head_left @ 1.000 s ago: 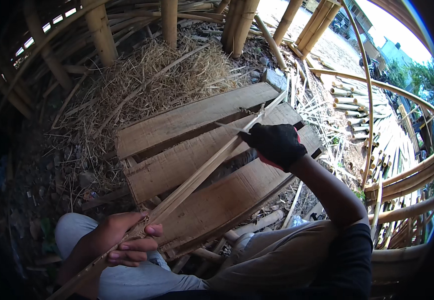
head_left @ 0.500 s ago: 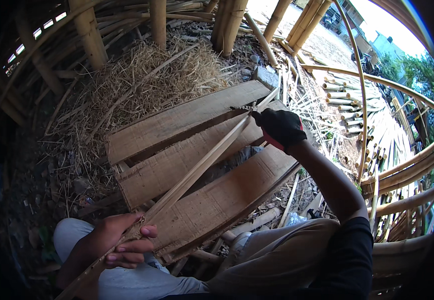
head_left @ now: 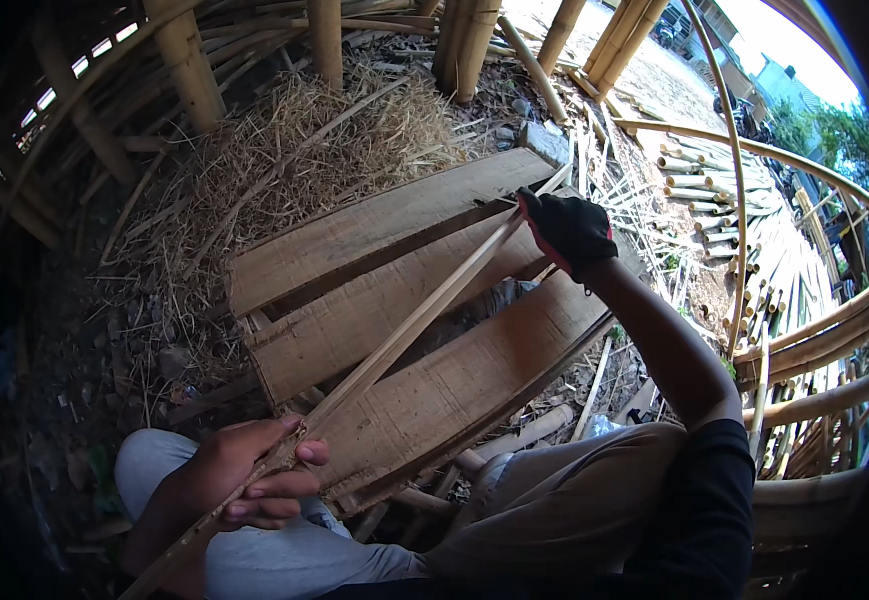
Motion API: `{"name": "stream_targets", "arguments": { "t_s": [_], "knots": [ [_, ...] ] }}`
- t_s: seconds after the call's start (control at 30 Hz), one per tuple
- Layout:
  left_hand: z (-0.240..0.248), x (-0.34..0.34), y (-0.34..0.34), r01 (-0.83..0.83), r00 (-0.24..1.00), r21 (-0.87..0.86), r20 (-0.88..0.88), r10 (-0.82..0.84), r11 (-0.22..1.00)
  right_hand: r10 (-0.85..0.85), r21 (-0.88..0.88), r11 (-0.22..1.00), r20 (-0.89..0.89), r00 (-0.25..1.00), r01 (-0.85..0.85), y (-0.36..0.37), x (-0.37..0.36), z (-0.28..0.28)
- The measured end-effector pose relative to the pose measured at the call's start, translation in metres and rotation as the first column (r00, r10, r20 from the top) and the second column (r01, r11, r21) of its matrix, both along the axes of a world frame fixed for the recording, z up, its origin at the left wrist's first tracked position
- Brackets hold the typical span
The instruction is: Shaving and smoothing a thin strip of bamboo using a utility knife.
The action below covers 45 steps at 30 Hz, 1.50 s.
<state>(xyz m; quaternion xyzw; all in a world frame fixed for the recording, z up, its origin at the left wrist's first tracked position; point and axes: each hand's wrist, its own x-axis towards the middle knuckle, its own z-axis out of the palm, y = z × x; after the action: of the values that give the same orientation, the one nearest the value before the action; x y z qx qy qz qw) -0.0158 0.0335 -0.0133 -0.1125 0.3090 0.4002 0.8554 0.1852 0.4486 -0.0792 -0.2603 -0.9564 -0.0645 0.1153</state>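
A long pale split-bamboo strip (head_left: 426, 312) slants from the lower left up to the far right, above a low bench of wooden planks (head_left: 474, 385). My bare left hand (head_left: 259, 475) is closed round its near, rougher end, above my left knee. My right hand (head_left: 569, 232), in a black and red glove, is closed beside the strip's far part. A thin dark tip, seemingly a knife blade, pokes out left of the glove across the strip; the handle is hidden in my fist. The strip's far end shows just beyond the glove.
Dry shavings (head_left: 304, 160) lie heaped behind the bench. Upright bamboo posts (head_left: 324, 45) stand at the back. Cut bamboo poles (head_left: 689, 180) are stacked at the right, behind a curved bamboo rail (head_left: 754, 150). A grey block (head_left: 544, 143) sits beyond the bench's far end.
The whole view has shifted slightly. My right glove has turned at the strip's far part, and less of the blade shows now. My left hand keeps its hold.
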Motion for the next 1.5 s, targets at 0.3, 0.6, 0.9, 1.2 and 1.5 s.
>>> {"name": "stream_targets", "arguments": {
  "t_s": [0.3,0.6,0.9,1.2,1.5],
  "knots": [
    [-0.001,-0.002,-0.002,-0.014,1.000,-0.013,-0.022,0.014,1.000,-0.077,0.038,0.997,0.135,0.988,0.072,-0.003,-0.004,0.021],
    [0.006,-0.003,-0.005,-0.010,0.997,0.010,-0.079,0.010,1.000,-0.353,0.161,0.929,0.118,0.928,0.333,0.029,-0.004,0.004],
    [-0.003,-0.010,-0.005,-0.010,0.999,-0.016,-0.052,0.010,1.000,-0.538,-0.391,0.766,0.045,0.842,0.510,-0.046,0.001,0.035],
    [0.019,0.003,0.009,0.120,0.786,0.132,-0.618,-0.013,0.984,0.312,-0.512,0.820,0.023,0.950,-0.257,-0.179,-0.020,0.063],
    [0.014,0.003,0.014,0.299,0.645,0.126,-0.757,-0.103,0.946,0.275,0.002,0.960,0.182,0.944,-0.280,-0.138,-0.004,0.036]
  ]
}}
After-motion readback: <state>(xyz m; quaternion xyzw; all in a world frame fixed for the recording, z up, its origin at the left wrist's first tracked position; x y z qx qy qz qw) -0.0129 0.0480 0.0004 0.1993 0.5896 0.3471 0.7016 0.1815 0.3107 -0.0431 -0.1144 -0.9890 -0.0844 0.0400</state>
